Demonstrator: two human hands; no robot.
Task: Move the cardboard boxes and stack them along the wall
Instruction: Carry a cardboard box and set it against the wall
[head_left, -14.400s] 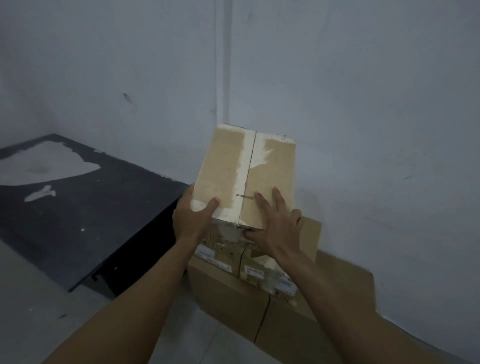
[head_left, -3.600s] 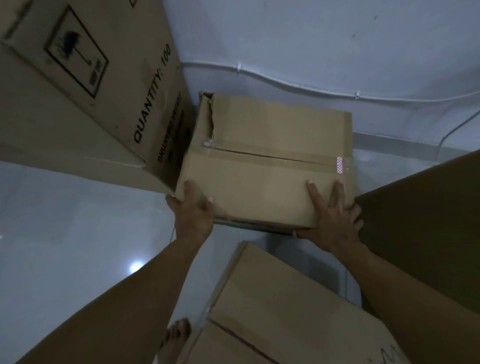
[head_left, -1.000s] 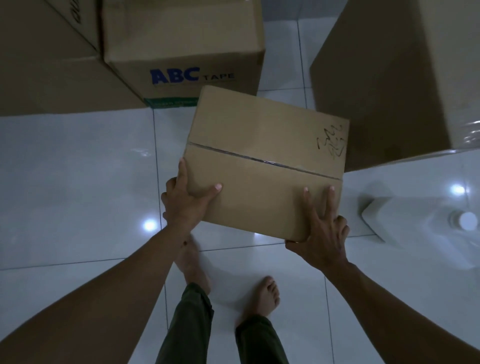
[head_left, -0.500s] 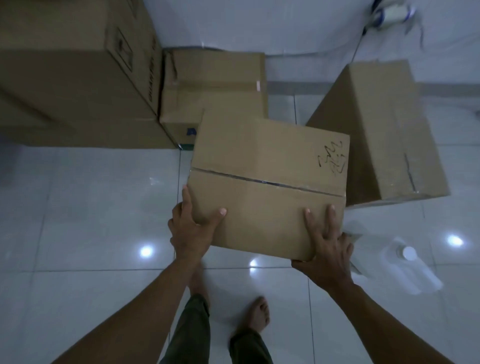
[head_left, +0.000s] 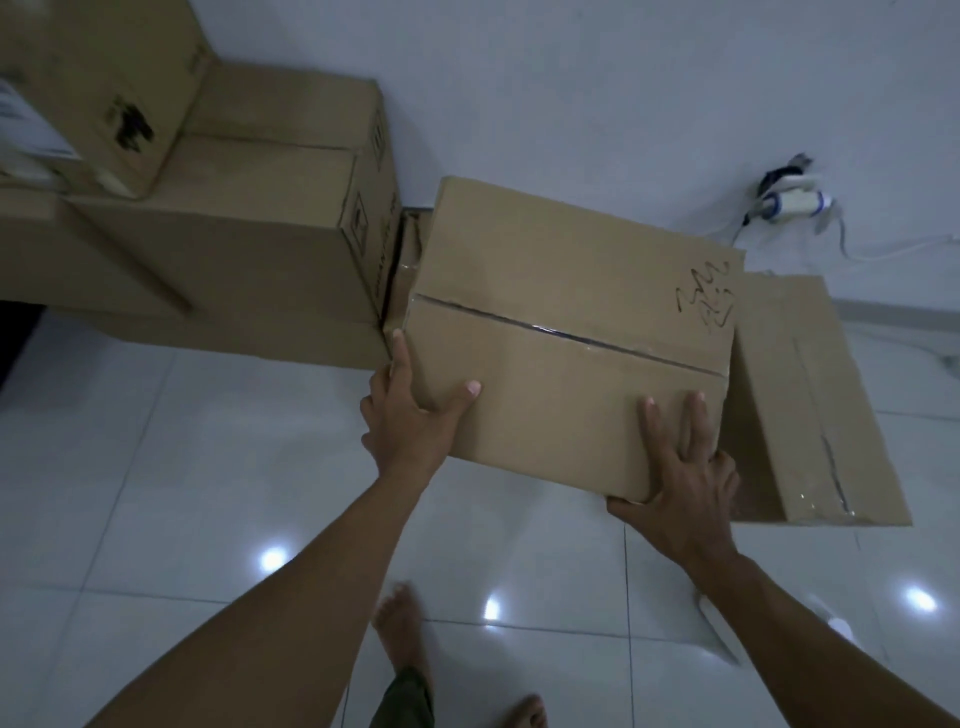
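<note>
Box (head_left: 566, 312): held tilted above the floor (head_left: 130, 467), beside stacked boxes (head_left: 260, 249) at the wall (head_left: 571, 78).
Left hand (head_left: 410, 421): clasps its near left corner, thumb on top.
Right hand (head_left: 680, 488): grips near right corner (fingers (head_left: 693, 421) spread flat on top, thumb below).

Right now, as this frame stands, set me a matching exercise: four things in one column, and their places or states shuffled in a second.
Things
1. scribbled box
2. plain box
3. stacked boxes
4. white adapter

Places or states
A. far right at the back, cables trailing from it
B. piled at the left
C. held up by the left hand and the right hand
D. standing just to the right of the held one

Pairs: 1-C, 2-D, 3-B, 4-A
</note>
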